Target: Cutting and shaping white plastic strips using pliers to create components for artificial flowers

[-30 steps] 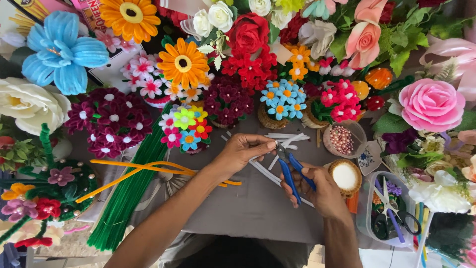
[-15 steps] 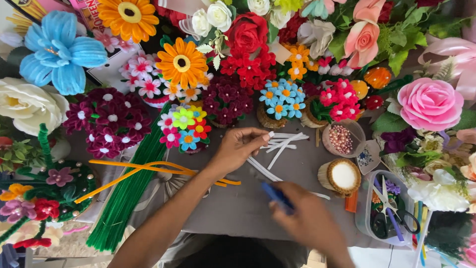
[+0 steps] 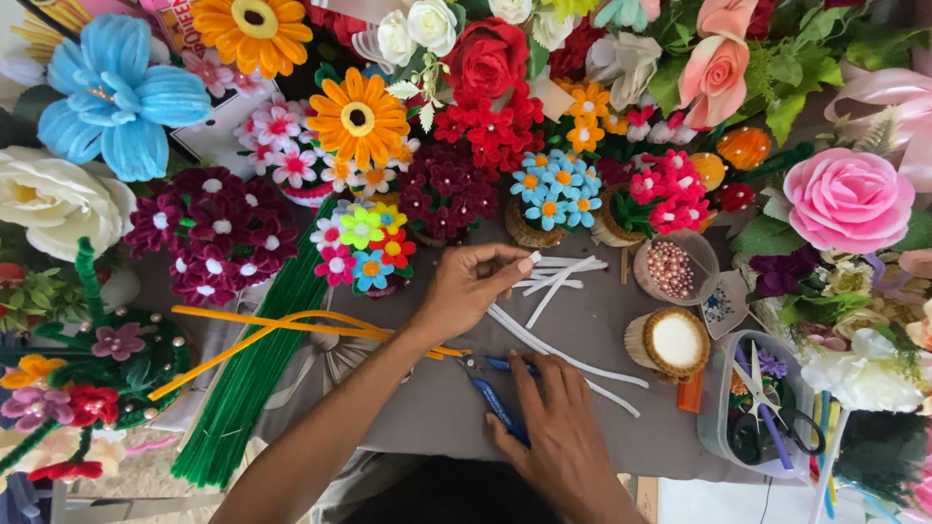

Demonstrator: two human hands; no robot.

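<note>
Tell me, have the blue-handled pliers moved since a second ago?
Yes. The blue-handled pliers have come down toward the person, away from the round woven dish, and lie on the table under the right hand.

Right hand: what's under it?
The right hand lies flat over blue-handled pliers on the grey table. The jaws and part of one handle show; the rest of the handles is covered.
</note>
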